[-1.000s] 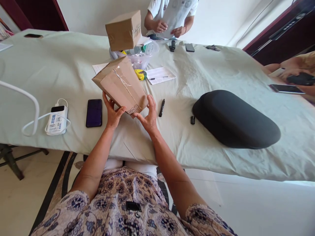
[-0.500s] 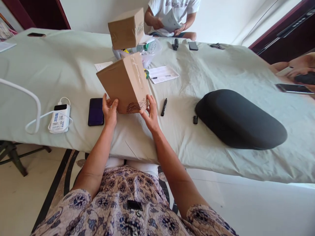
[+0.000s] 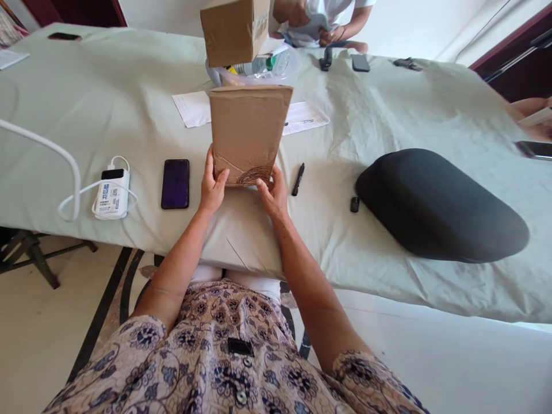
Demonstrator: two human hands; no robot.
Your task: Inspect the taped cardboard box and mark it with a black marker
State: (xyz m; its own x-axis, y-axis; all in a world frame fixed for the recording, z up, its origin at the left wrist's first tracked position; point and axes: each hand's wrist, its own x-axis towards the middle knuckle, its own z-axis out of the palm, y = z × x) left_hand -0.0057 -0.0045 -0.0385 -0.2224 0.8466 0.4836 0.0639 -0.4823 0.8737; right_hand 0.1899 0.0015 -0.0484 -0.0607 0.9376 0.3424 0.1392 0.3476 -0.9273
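A brown cardboard box [image 3: 250, 132] is held up in front of me, one broad face toward me, with dark scribbled lines at its lower right corner. My left hand [image 3: 213, 185] grips its lower left edge, thumb on the near face. Around the lower right corner close the fingers of my right hand [image 3: 273, 195], thumb beside the scribble. A black marker [image 3: 298, 179] lies on the cloth right of the box, and a small black cap [image 3: 354, 204] lies farther right. To the left is a dark-screened phone [image 3: 175, 184].
A large black case [image 3: 440, 204] lies at right. A white power bank [image 3: 111, 195] with a cable sits at left. Behind my box stands a plastic basket [image 3: 284, 69] with bottles and another cardboard box [image 3: 228, 34]. A person [image 3: 328, 23] sits across the table, holding papers.
The box in my hands has turned: its taped side no longer shows and a broad face now points toward me. My view has shifted slightly, moving the scene.
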